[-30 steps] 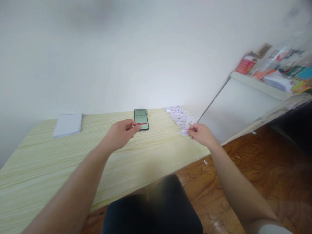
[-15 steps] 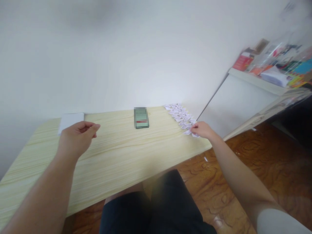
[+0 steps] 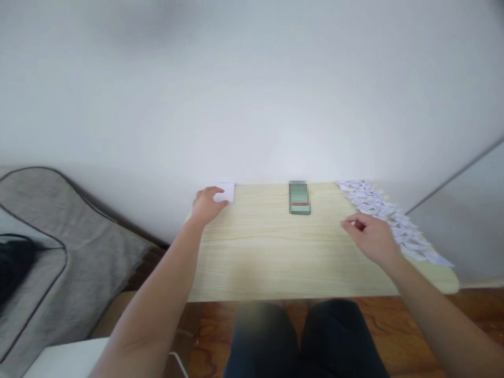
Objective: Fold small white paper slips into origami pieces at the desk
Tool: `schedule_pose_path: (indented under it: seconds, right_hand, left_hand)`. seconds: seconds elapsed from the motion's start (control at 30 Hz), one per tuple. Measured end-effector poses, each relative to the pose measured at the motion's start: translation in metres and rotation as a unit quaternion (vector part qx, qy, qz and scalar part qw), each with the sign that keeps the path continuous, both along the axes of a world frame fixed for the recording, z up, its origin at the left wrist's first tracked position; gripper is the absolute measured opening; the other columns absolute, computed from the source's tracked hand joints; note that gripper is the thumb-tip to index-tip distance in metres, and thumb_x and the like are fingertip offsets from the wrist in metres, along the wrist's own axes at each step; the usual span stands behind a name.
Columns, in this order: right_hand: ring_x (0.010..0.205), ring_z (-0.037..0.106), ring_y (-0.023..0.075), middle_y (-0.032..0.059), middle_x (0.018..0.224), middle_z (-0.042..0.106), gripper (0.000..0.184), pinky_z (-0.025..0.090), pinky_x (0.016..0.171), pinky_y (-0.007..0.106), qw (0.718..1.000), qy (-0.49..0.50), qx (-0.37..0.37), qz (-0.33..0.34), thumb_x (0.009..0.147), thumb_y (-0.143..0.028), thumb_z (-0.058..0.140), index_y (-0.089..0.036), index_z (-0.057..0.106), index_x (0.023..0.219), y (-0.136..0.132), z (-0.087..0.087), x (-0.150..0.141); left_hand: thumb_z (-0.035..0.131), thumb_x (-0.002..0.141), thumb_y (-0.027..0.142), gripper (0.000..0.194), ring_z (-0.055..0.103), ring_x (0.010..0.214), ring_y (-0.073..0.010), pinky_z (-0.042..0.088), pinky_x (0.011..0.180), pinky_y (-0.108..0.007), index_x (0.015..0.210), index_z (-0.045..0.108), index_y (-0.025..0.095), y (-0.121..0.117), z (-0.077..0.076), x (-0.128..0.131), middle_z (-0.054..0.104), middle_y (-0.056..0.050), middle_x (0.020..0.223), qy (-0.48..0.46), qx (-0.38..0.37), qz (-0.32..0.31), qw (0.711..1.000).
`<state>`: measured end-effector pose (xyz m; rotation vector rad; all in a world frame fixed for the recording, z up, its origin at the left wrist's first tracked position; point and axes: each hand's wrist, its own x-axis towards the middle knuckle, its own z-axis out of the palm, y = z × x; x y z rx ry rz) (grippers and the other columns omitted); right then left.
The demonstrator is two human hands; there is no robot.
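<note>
Head view, left grip (image 3: pixel 207 206) parted at one paper stack (image 3: pixel 229 192), right grip (image 3: pixel 374 237) curled, contents unclear, one phone (image 3: pixel 300 198)

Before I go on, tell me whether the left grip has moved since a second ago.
Yes: judged against the phone on the table, the left grip has moved left, away from the phone to the white paper.

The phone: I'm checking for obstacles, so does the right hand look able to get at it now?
Probably yes: only tabletop shows between the right hand and the phone, so nothing visible seems to block the way.
</note>
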<state>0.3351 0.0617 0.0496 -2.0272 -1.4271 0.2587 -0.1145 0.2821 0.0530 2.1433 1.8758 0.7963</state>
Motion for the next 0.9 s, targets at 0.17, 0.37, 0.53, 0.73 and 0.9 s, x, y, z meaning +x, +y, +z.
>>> schedule_pose_path:
  seconds: [0.17,0.37,0.53,0.73,0.9]
  right_hand:
    - [0.058,0.06,0.0163,-0.0001,0.065,0.069,0.022,0.042,0.061,0.029,0.982,0.061,0.004,0.18,0.093,-0.038,0.061,-0.022,0.076,0.09,0.041,-0.017,-0.094]
    - [0.064,0.062,0.015,-0.0007,0.069,0.072,0.017,0.038,0.063,0.028,0.957,0.059,-0.012,0.283,0.092,-0.034,0.064,-0.023,0.075,0.085,0.077,-0.022,-0.147]
    - [0.066,0.063,0.0153,-0.0007,0.073,0.074,0.016,0.035,0.062,0.028,0.947,0.055,-0.023,0.316,0.092,-0.034,0.064,-0.024,0.075,0.086,0.094,-0.03,-0.171]
    - [0.067,0.061,0.0149,-0.0008,0.073,0.073,0.015,0.034,0.064,0.028,0.947,0.075,-0.023,0.311,0.092,-0.033,0.064,-0.024,0.074,0.086,0.097,-0.037,-0.172]
    - [0.068,0.059,0.0151,-0.0009,0.073,0.071,0.013,0.033,0.066,0.03,0.943,0.11,-0.025,0.314,0.09,-0.032,0.066,-0.024,0.074,0.084,0.091,-0.037,-0.17]
  left_hand:
    - [0.078,0.073,0.05,0.047,0.067,0.107,-0.0282,0.05,0.094,-0.034,0.113,0.079,0.025,0.025,-0.013,-0.013,0.076,-0.006,0.121,0.033,-0.082,-0.024,0.996]
    - [0.074,0.076,0.059,0.041,0.071,0.088,-0.0234,0.051,0.081,-0.031,0.104,0.082,0.031,0.046,-0.016,-0.03,0.08,-0.001,0.109,0.05,-0.117,-0.038,0.991]
    - [0.075,0.075,0.06,0.037,0.072,0.092,-0.0219,0.052,0.086,-0.03,0.099,0.083,0.033,0.054,-0.013,-0.034,0.08,0.002,0.114,0.06,-0.12,-0.061,0.989]
    - [0.074,0.076,0.063,0.039,0.072,0.092,-0.0236,0.053,0.085,-0.032,0.102,0.083,0.035,0.055,-0.013,-0.035,0.081,0.001,0.113,0.087,-0.105,-0.073,0.988]
    - [0.065,0.086,0.057,0.036,0.074,0.095,-0.0264,0.053,0.089,-0.036,0.105,0.083,0.032,0.052,-0.012,-0.033,0.082,-0.002,0.111,0.098,-0.068,-0.076,0.99]
